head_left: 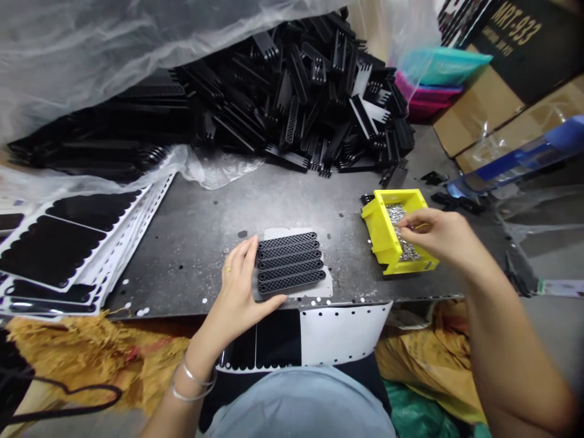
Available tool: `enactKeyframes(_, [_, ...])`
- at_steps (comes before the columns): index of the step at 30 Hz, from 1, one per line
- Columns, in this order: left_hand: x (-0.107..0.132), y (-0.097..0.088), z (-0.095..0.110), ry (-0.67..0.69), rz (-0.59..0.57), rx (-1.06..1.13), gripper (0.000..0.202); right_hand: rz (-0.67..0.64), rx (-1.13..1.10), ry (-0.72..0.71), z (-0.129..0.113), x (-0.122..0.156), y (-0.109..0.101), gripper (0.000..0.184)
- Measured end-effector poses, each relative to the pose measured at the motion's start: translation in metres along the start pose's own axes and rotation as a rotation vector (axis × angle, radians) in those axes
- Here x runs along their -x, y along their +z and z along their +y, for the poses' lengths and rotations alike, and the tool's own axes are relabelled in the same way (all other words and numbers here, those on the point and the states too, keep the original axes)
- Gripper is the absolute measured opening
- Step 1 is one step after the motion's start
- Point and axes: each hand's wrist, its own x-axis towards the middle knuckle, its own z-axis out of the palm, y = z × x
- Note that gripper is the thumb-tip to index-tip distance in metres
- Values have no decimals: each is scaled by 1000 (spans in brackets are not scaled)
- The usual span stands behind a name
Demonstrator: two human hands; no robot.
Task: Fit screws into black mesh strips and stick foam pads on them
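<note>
Left hand (237,292): fingers (244,255) extended, unclenched, laid against the left end of 5 black mesh strips (289,261). The strips lie side by side just right of the fingertips, on a pale backing sheet (322,291). Light, flat contact along the end looks right for keeping the rows square without shifting them. Wrist low, forearm rising from the bottom edge, silver bangles (194,383) at the wrist.

Right hand (438,234): arched, thumb and forefinger pinched over a yellow plastic tray (381,234) of small metal pieces (401,240). Any piece between them is too small to tell. Forearm enters from lower right. Scuffed metal worktop (191,243) under both; heaped black comb-like mouldings (301,103) lie beyond the fingertips.
</note>
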Motion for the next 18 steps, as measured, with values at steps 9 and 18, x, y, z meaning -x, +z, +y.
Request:
enactKeyframes(9, [-18, 14, 8, 33, -33, -66, 120, -179, -28, -642, -162, 34, 111, 20])
enactKeyframes(18, [-18, 5, 4, 74, -30, -27, 78, -69, -278, -606, -125, 52, 114, 22])
